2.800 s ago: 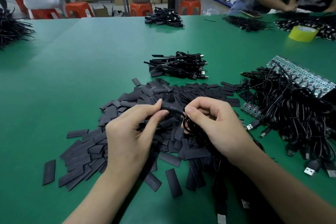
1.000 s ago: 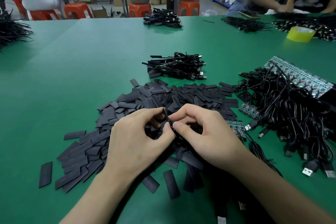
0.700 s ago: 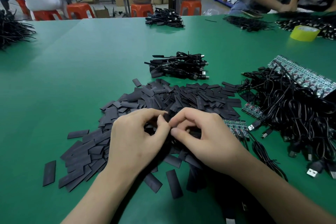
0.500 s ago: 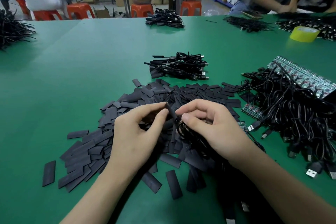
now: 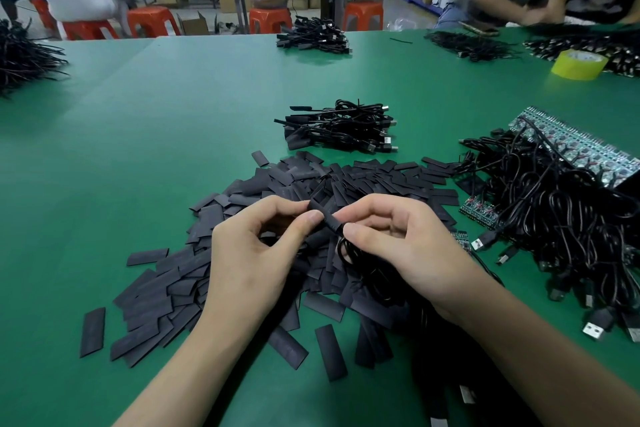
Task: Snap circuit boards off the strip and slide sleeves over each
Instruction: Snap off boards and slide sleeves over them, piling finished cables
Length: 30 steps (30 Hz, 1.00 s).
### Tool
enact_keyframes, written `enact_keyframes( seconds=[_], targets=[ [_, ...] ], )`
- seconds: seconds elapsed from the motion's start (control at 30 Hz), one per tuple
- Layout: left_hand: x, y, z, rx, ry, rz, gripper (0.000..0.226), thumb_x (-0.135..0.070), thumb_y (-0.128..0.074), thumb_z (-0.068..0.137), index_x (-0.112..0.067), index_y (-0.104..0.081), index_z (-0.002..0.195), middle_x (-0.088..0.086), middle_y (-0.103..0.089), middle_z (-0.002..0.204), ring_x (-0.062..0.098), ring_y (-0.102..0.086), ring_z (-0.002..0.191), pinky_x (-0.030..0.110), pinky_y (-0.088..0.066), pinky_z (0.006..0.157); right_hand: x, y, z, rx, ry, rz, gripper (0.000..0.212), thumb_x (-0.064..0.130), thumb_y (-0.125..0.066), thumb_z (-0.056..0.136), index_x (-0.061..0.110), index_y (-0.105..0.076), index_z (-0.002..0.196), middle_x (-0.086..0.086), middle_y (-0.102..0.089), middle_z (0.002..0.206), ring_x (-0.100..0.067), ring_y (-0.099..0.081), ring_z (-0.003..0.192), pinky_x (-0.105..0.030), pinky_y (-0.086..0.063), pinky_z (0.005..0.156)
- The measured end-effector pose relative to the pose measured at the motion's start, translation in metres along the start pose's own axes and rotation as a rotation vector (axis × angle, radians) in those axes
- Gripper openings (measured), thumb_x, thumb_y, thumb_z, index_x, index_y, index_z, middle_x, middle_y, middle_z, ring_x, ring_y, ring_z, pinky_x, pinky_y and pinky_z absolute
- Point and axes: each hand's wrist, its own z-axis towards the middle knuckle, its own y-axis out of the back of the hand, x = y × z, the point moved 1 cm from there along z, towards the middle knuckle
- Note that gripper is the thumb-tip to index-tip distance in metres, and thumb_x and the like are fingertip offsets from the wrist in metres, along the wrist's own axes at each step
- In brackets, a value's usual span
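Note:
Both hands meet just above a heap of flat black sleeves (image 5: 363, 184) on the green table (image 5: 156, 149). My left hand (image 5: 249, 256) pinches one black sleeve (image 5: 323, 215) between thumb and forefinger. My right hand (image 5: 398, 246) pinches the sleeve's other end, where a coiled black cable (image 5: 360, 263) hangs below the palm. Whatever board sits inside the sleeve is hidden. A strip of green circuit boards (image 5: 479, 213) lies to the right, at the edge of a tangle of USB cables (image 5: 571, 218). A longer board strip (image 5: 571, 146) lies behind that tangle.
A bundle of sleeved cables (image 5: 341, 130) lies beyond the sleeve heap. More cable bundles (image 5: 313, 36) sit at the far edge and at the left (image 5: 20, 55). A yellow tape roll (image 5: 578, 64) stands at the right, near other people working.
My hands dipped to the sleeve heap, then rose again. A sleeve is now held between both hands, a little higher and straighter than half a second ago.

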Motion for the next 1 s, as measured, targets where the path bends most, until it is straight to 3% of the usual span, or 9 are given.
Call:
enact_keyframes(
  seconds=[0.2,0.37,0.47,0.57,0.63,0.7,0.8,0.9,1.0],
  targets=[
    [0.001,0.002,-0.001,0.023,-0.047,0.035,0.006,-0.026,-0.074,0.092,-0.03,-0.076,0.088,-0.014,-0.076,0.085,0.008,-0.071,0.083,0.021,-0.053,0.075,-0.002,-0.001,0.001,-0.018,0.032,0.01,0.011,0.022,-0.07,0.091,0.03,-0.077,0.095,0.001,-0.078,0.084,-0.011,-0.075,0.078,-0.016,-0.053,0.073],
    [0.003,0.002,-0.001,0.01,-0.049,0.001,0.005,-0.023,-0.076,0.09,-0.027,-0.077,0.089,-0.011,-0.076,0.085,0.011,-0.072,0.082,0.027,-0.056,0.073,-0.003,0.001,0.0,-0.033,0.048,0.006,0.015,0.018,-0.069,0.095,0.031,-0.078,0.095,0.001,-0.077,0.082,-0.009,-0.074,0.077,-0.016,-0.053,0.072],
    [0.003,0.0,0.002,0.04,0.037,-0.18,0.001,-0.022,-0.076,0.087,-0.021,-0.076,0.086,-0.002,-0.077,0.082,0.01,-0.073,0.077,0.018,-0.053,0.07,-0.003,0.001,0.0,-0.03,0.034,0.007,0.017,0.014,-0.068,0.097,0.029,-0.077,0.094,0.0,-0.077,0.082,-0.011,-0.073,0.076,-0.018,-0.053,0.072],
    [0.003,0.002,0.005,0.081,0.177,-0.486,0.005,-0.022,-0.076,0.081,-0.018,-0.075,0.083,0.009,-0.077,0.081,0.014,-0.076,0.076,0.018,-0.056,0.07,-0.001,0.002,0.001,0.002,0.02,0.012,0.01,0.02,-0.067,0.098,0.026,-0.075,0.099,-0.005,-0.078,0.087,-0.017,-0.076,0.082,-0.023,-0.056,0.078],
    [0.005,0.004,0.006,0.084,0.204,-0.562,0.002,-0.024,-0.076,0.081,-0.023,-0.077,0.083,0.009,-0.077,0.08,0.015,-0.075,0.076,0.019,-0.057,0.07,0.001,0.004,0.0,0.05,0.013,0.003,0.013,0.03,-0.067,0.094,0.028,-0.071,0.106,-0.005,-0.078,0.091,-0.022,-0.076,0.086,-0.026,-0.057,0.08],
    [0.008,0.006,0.008,0.058,0.225,-0.619,0.002,-0.024,-0.08,0.082,-0.025,-0.078,0.083,0.007,-0.076,0.079,0.014,-0.074,0.076,0.021,-0.058,0.073,0.003,0.006,0.001,0.074,0.02,-0.097,0.021,0.034,-0.069,0.089,0.034,-0.067,0.109,-0.005,-0.077,0.092,-0.029,-0.074,0.087,-0.04,-0.057,0.082],
    [0.009,0.007,0.01,0.029,0.227,-0.638,0.007,-0.027,-0.079,0.082,-0.025,-0.079,0.089,0.008,-0.077,0.082,0.016,-0.075,0.079,0.022,-0.058,0.075,0.006,0.01,0.0,0.056,0.06,-0.179,0.018,0.02,-0.072,0.093,0.029,-0.065,0.107,-0.004,-0.077,0.087,-0.032,-0.071,0.08,-0.05,-0.057,0.081],
    [0.006,0.006,0.008,0.039,0.177,-0.56,0.023,-0.03,-0.075,0.086,-0.019,-0.074,0.106,0.011,-0.079,0.094,0.019,-0.076,0.081,0.021,-0.058,0.075,0.019,0.024,0.01,-0.049,0.119,-0.187,0.018,0.011,-0.071,0.094,0.021,-0.066,0.108,0.0,-0.077,0.084,-0.025,-0.076,0.08,-0.041,-0.06,0.081],
    [0.003,0.001,0.004,0.073,0.155,-0.451,0.024,-0.03,-0.075,0.085,-0.017,-0.072,0.105,0.011,-0.078,0.085,0.019,-0.073,0.071,0.021,-0.057,0.071,0.039,0.045,0.047,-0.189,0.201,-0.45,0.018,0.015,-0.074,0.092,0.026,-0.067,0.106,0.005,-0.075,0.078,-0.011,-0.067,0.069,-0.02,-0.052,0.069]
  ],
)
